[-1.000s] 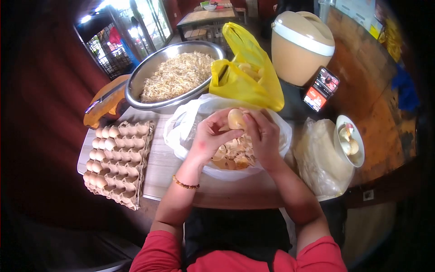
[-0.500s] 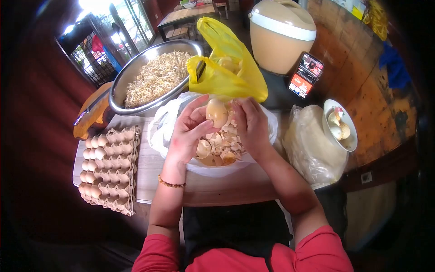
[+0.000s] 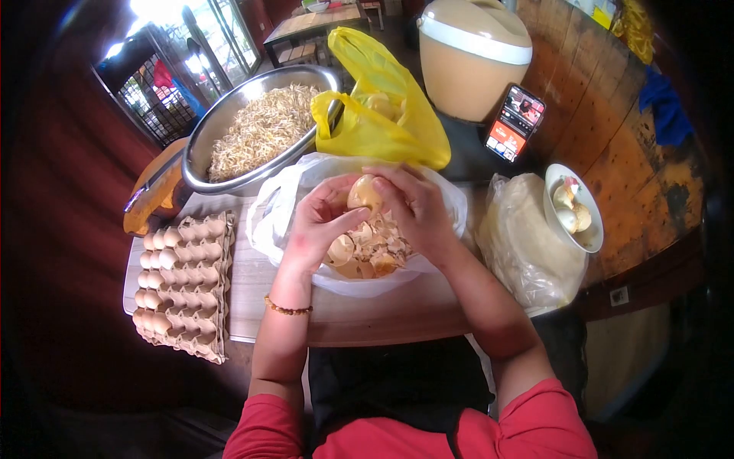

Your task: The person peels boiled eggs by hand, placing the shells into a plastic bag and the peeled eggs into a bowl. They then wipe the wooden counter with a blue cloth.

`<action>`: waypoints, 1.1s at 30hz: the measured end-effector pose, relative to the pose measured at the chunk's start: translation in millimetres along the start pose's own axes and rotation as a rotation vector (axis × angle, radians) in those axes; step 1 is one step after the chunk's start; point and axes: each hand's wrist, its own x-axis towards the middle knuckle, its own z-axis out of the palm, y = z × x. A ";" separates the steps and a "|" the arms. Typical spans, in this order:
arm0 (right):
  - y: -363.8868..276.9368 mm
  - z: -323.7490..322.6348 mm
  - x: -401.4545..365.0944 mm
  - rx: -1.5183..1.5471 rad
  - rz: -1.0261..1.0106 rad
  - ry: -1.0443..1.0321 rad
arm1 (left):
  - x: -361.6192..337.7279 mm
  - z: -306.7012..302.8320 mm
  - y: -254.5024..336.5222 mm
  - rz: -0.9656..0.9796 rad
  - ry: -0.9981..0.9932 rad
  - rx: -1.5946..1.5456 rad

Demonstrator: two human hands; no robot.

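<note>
Left hand (image 3: 312, 226) is cradling an egg (image 3: 365, 194); right hand (image 3: 419, 210) is gripping its top. Light pressure over the white bag (image 3: 269, 222) is probably best for avoiding tears.

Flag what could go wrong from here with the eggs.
The egg, held at the fingertips of the left hand and right hand, could slip onto the shells in the white bag.
The egg tray reaches the near edge of the table, so a bump might tip it off.

Hands (image 3: 367, 218) on egg (image 3: 365, 193) | white bag (image 3: 293, 200) below, shell pieces (image 3: 380, 243) inside | egg tray (image 3: 200, 287) left
</note>
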 end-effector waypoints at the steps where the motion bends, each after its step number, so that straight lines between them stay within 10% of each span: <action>1: 3.3 0.2 -0.3 -0.056 -0.045 0.006 | -0.5 2.2 1.1 0.002 0.011 0.012; 12: 12.3 6.3 -2.3 -0.286 -0.274 0.112 | -0.6 -0.5 -3.4 -0.020 0.029 0.049; 33: 7.0 14.3 -5.5 0.052 0.089 0.094 | 0.7 2.1 -1.4 0.030 0.040 -0.091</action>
